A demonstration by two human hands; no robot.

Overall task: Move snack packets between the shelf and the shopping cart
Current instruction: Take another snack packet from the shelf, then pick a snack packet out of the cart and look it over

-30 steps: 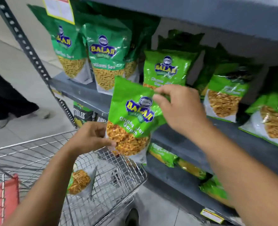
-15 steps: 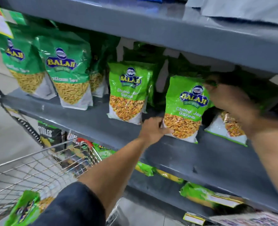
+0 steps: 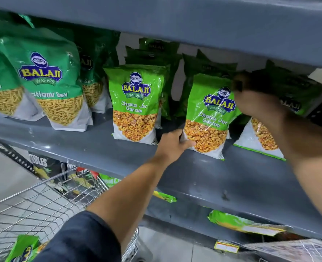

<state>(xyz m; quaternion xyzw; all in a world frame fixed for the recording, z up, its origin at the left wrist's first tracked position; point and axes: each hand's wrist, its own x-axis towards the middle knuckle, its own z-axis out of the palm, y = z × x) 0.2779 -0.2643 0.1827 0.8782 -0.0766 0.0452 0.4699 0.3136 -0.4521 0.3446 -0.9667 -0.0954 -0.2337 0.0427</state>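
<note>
A green Chana Jor Garam packet (image 3: pixel 209 118) stands upright on the grey shelf (image 3: pixel 99 148). My left hand (image 3: pixel 173 144) grips its lower left corner. My right hand (image 3: pixel 258 104), blurred, holds its upper right edge. A second Chana Jor Garam packet (image 3: pixel 135 104) stands just to its left, untouched. The wire shopping cart (image 3: pixel 43 201) is at the lower left, with one green packet (image 3: pixel 24 248) lying in it.
Larger Ratlami Sev packets (image 3: pixel 50 86) fill the shelf's left part. More green packets lean behind and to the right (image 3: pixel 260 140). The shelf board above (image 3: pixel 194 19) hangs low over the packets. The lower shelf holds flat packets (image 3: pixel 237 222).
The packet went from above the cart up onto the shelf and now stands there. Both hands stay on it; the view has moved closer to the shelf.
</note>
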